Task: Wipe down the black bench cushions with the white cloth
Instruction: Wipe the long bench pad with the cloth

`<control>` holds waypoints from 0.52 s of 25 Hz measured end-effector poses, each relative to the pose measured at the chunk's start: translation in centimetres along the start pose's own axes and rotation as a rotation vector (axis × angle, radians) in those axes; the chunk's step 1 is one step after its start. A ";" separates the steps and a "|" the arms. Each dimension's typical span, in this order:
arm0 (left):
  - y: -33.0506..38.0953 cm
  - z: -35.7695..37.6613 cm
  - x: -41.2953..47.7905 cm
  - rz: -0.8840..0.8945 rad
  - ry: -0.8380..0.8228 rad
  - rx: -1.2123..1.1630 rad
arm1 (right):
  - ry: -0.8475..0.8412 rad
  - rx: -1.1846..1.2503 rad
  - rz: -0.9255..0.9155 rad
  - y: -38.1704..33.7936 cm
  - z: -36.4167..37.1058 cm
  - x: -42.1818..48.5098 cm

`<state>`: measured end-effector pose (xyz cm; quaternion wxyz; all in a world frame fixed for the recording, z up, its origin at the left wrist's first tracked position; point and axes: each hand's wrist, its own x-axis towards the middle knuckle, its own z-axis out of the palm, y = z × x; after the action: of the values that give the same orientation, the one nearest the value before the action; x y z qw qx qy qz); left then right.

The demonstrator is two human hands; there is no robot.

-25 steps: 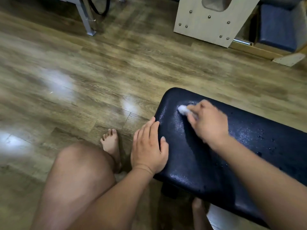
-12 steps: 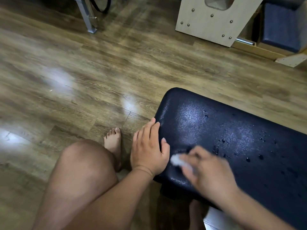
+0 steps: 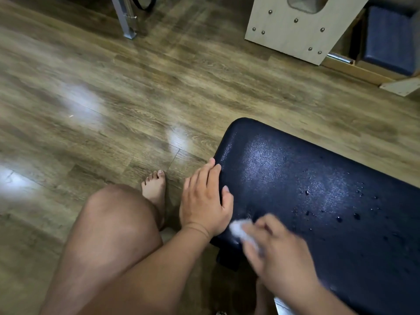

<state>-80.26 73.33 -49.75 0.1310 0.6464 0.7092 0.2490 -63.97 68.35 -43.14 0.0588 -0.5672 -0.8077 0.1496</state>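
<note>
exercise studio, padded black bench, bolted wooden apparatus, plank floor

One view only: wide-angle head cam, aimed fwd & steeply down. Very near, at bottom of frame: bare knee, left hand, motion-blurred right hand w/ wadded white cloth. Lower right filled w/ shiny black padded cushion. Farther off: brown wood-plank floor, then pale plywood panel, cropped at top edge.

My right hand and its white cloth are motion-blurred; the black bench cushion runs off the right edge.
</note>
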 end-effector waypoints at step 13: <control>0.1 -0.5 0.0 0.082 0.036 -0.044 | 0.218 -0.068 0.141 2.6 -0.5 7.1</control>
<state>-80.38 73.21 -49.25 0.1218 0.6673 0.6788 0.2813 -63.93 75.87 -43.97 0.1165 -0.6372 -0.7592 0.0633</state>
